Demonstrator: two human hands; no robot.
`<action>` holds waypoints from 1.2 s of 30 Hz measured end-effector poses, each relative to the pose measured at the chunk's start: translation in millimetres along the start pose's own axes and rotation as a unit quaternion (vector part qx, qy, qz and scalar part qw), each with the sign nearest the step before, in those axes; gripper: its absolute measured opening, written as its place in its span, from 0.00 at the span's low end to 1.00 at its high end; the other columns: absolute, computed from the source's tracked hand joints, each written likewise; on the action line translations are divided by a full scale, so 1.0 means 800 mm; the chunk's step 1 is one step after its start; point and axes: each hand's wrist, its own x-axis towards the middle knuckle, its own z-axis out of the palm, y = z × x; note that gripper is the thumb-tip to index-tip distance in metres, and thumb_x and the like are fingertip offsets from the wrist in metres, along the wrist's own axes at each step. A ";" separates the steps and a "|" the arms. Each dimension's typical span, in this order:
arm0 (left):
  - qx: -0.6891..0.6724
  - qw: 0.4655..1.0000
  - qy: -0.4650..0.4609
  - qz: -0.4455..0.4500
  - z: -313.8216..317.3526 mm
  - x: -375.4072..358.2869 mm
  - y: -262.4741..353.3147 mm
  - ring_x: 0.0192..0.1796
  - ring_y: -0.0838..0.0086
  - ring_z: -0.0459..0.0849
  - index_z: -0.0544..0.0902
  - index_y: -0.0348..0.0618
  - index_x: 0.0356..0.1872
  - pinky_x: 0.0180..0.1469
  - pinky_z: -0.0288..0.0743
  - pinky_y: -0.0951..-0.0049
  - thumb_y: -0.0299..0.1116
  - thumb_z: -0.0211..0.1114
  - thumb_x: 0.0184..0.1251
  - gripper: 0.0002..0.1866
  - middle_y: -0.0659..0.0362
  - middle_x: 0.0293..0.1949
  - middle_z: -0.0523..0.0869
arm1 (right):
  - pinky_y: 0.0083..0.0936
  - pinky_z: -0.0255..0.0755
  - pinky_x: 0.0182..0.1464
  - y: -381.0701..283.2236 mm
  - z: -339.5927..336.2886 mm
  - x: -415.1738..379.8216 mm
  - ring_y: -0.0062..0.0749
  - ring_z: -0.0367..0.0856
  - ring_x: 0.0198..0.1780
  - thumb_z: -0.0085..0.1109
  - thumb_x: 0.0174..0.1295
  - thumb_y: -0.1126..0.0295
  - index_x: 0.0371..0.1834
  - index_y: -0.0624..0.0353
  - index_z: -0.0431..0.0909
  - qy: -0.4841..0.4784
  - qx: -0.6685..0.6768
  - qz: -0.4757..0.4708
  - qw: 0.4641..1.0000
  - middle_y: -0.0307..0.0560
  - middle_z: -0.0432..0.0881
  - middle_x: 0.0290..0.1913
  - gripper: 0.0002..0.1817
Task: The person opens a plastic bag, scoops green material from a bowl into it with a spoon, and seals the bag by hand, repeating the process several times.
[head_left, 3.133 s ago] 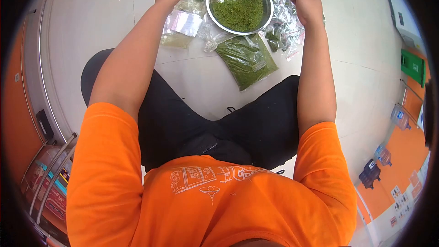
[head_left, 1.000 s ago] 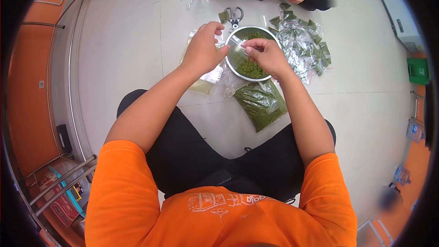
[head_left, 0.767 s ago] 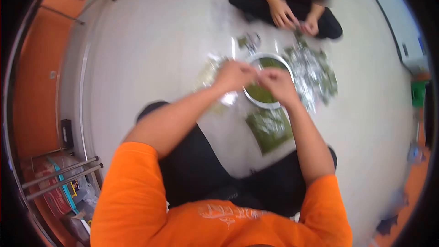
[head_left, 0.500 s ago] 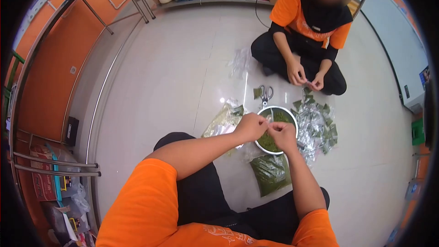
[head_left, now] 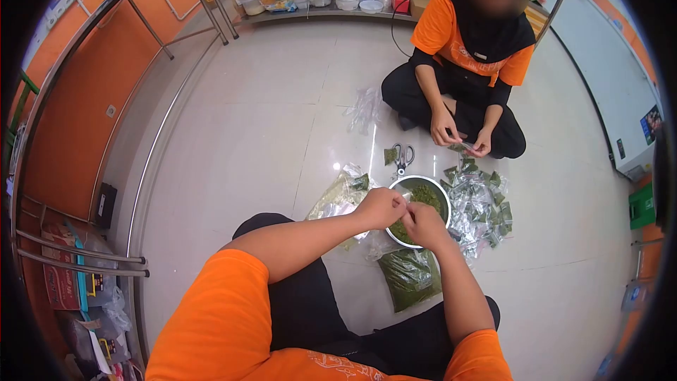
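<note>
Both grips are narrow, left hand and right hand meeting at the fingertips; anything pinched is unclear. Light, even pressure, kept over the bowl of green crumbs on the floor, would limit spills.

Both arms reached out in front, elbows bent. Left arm slanted in to middle, flatter. Right arm went up steeper. Left hand and right hand met, fingertips very close, backs of hands up. Fingers curled in, thumbs tucked near, both pinched. Right hand sat a bit lower.
</note>
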 end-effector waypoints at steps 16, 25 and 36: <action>0.005 0.996 0.007 -0.094 0.010 0.006 -0.006 0.32 0.63 0.88 0.86 0.39 0.31 0.39 0.80 0.66 0.39 0.69 0.54 0.12 0.51 0.29 0.88 | 0.47 0.74 0.39 0.006 0.021 0.006 0.57 0.81 0.35 0.62 0.58 0.71 0.32 0.64 0.77 0.125 -0.075 0.029 0.989 0.58 0.81 0.30 0.07; 0.078 0.993 0.055 -0.064 0.013 0.006 -0.004 0.40 0.54 0.87 0.76 0.32 0.49 0.46 0.79 0.60 0.35 0.67 0.56 0.22 0.44 0.34 0.86 | 0.27 0.78 0.33 0.002 0.013 0.009 0.32 0.83 0.26 0.66 0.56 0.76 0.32 0.65 0.79 0.144 0.018 0.077 0.986 0.47 0.83 0.25 0.05; 0.127 0.986 0.057 0.095 0.017 0.016 -0.011 0.65 0.53 0.71 0.75 0.45 0.58 0.64 0.65 0.53 0.34 0.70 0.51 0.29 0.49 0.59 0.75 | 0.28 0.78 0.35 0.019 -0.014 0.012 0.33 0.84 0.28 0.68 0.50 0.73 0.29 0.62 0.82 0.120 0.015 0.132 0.984 0.47 0.84 0.25 0.06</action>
